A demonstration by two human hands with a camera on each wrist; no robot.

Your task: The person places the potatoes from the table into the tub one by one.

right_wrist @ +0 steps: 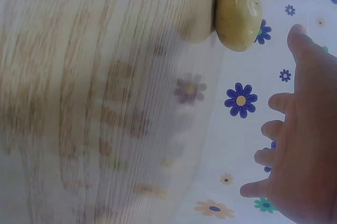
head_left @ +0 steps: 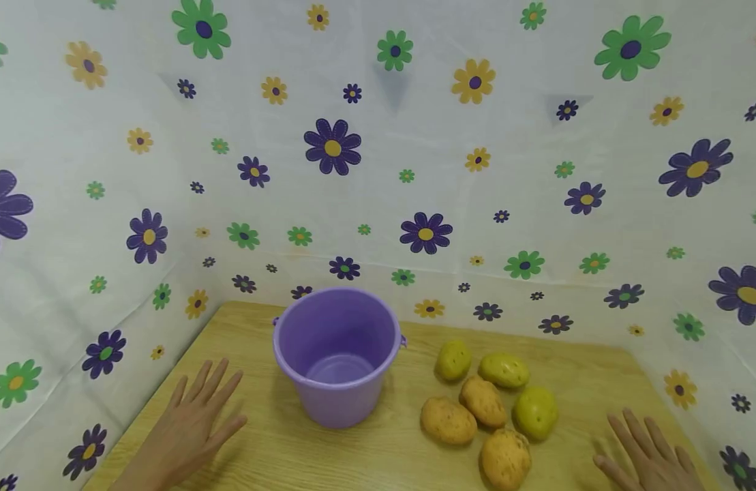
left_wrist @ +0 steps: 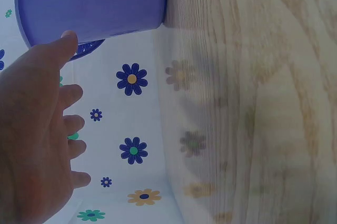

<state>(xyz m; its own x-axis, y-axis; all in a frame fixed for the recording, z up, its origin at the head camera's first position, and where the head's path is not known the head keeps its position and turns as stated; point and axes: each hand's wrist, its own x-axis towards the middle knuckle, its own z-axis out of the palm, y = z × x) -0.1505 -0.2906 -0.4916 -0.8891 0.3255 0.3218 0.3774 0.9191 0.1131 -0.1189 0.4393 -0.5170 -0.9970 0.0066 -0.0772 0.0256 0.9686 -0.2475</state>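
Note:
My left hand (head_left: 187,426) is spread with straight fingers at the table's left side and holds nothing. To its right stands an upright purple bucket (head_left: 337,402), with no contents showing inside; its wall (left_wrist: 100,3) also shows above the thumb in the left wrist view. My right hand (head_left: 650,457), fingers apart, is at the lower right, also holding nothing. Between bucket and right hand lie several potatoes: brown ones (head_left: 449,421) toward the front and left, and greenish-yellow ones (head_left: 535,412) behind and to the right. One potato (right_wrist: 238,16) appears beyond the right thumb in the right wrist view.
The light wooden table (head_left: 378,464) has a glossy surface that reflects the flowers. A white curtain (head_left: 378,198) printed with purple, green and yellow flowers surrounds it at the back and both sides.

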